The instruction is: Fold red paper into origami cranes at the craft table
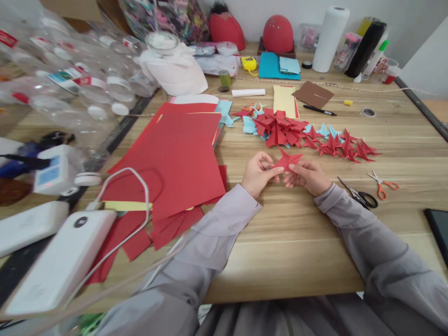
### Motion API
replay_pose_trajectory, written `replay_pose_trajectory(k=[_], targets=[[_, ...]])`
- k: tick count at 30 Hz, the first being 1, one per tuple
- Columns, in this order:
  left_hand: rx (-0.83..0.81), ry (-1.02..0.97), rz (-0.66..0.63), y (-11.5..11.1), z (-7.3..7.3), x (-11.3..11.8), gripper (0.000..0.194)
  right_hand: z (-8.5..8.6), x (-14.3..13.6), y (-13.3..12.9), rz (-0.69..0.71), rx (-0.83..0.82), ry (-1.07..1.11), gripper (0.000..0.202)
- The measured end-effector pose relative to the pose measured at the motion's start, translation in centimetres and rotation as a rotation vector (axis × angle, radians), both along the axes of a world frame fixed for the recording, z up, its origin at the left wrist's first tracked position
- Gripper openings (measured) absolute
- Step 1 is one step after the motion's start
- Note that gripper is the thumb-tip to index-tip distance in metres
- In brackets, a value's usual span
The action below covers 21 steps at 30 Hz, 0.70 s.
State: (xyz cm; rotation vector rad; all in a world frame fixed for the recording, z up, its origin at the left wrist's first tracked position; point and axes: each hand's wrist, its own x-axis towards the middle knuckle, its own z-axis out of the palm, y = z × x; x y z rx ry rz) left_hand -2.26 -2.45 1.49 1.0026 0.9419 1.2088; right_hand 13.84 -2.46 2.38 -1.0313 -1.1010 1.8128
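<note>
Between my two hands is a small folded piece of red paper [287,160] with pointed flaps, star-like in outline. My left hand [258,173] pinches its left side between thumb and fingers. On the opposite side, the thumb and fingers of my right hand [309,176] grip it too. Just beyond the hands lies a heap of folded red paper pieces [278,127]. Smaller red folded pieces [346,145] and light blue ones [327,130] trail off to the right. Large red paper sheets [189,154] are stacked to the left of my hands.
Black-handled scissors [364,198] and orange-handled scissors [383,185] lie right of my right hand. A white power bank [63,261] with a looping cable [140,179] sits at left, near many plastic bottles [80,79]. A black pen [319,110] and brown paper [313,95] lie farther back.
</note>
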Motion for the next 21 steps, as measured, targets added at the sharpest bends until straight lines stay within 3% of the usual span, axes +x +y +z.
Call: replay_pose_trajectory(k=[9, 16, 21], targets=[[0.005, 0.020, -0.038, 0.07, -0.04, -0.15, 0.047, -0.53, 0.17, 0.05, 0.022, 0.108, -0.081, 0.033], [0.008, 0.003, -0.050, 0.17, -0.03, -0.08, 0.050, -0.62, 0.43, 0.29, 0.102, 0.073, -0.037, 0.038], [-0.020, 0.008, -0.007, 0.18, -0.01, -0.12, 0.051, -0.29, 0.43, 0.11, 0.076, 0.027, 0.021, 0.034]])
